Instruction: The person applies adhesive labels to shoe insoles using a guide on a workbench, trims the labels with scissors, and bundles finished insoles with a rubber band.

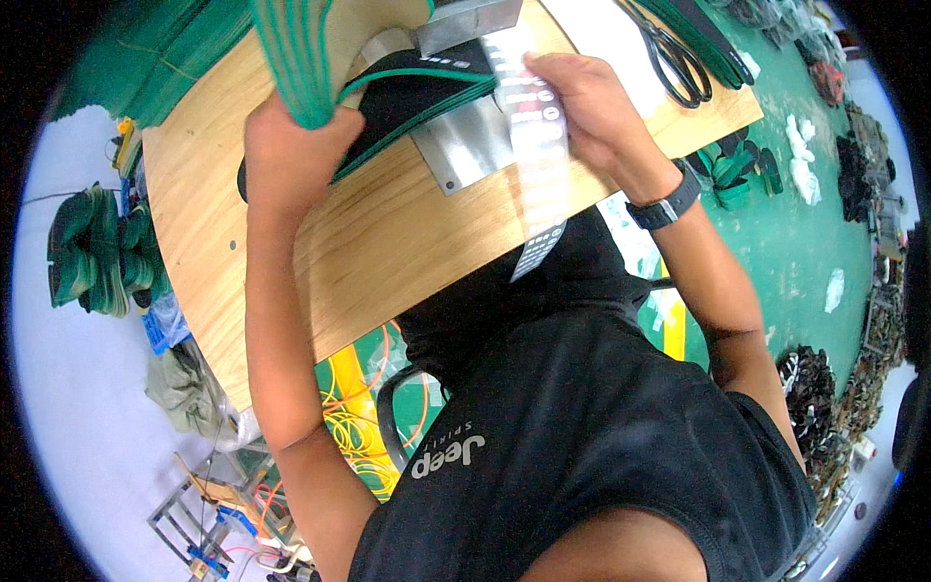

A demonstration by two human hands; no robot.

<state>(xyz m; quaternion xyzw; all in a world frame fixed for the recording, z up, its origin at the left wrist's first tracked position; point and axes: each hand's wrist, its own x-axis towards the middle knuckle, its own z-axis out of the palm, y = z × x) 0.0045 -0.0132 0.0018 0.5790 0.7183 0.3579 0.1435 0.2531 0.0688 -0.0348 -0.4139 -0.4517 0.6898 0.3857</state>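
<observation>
At the near left of the table, my left hand (296, 150) is closed around the end of a green-striped stack of insoles (294, 53); the hand is slightly blurred. Beside it lie black insoles with green edges (398, 112), partly under a metal block (470, 24). My right hand (587, 102), with a dark watch on its wrist, pinches a translucent strip with rows of small white prints (540, 160). The strip hangs past the table's front edge, its lower end above my dark clothing. A shiny metal plate (465, 145) sits on the wood between the hands.
The wooden table (204, 223) carries black-handled scissors (674, 63) and more dark insoles (703, 44) at the far right. Green bundles (175, 58) are piled at the far left. Insoles (737, 165) and plastic scraps (802, 160) lie on the green floor. Yellow hoses (364, 441) run beneath.
</observation>
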